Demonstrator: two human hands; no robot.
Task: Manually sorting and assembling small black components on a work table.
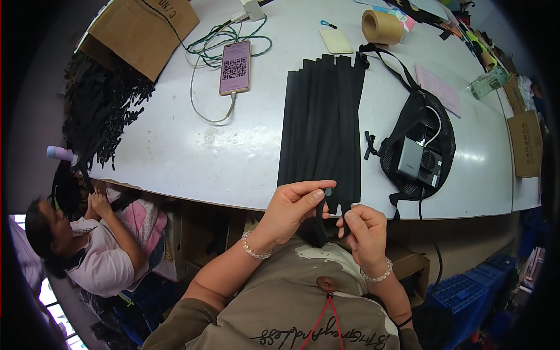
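Strip [315, 233], black, looks like one, is grasped by the fingers of left hand [291, 210] and right hand [367, 230], lower center. Black strips [321, 128], too overlapped to count, are laid above, up to the table [227, 157] edge. White top's left showing center-left; center-right's blocked by one black bag [414, 116].

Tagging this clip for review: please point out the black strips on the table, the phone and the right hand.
Black strips [321, 128], head view: middle of the row.
Phone [235, 67], head view: its lit screen.
Right hand [367, 227], head view: middle of the hand.
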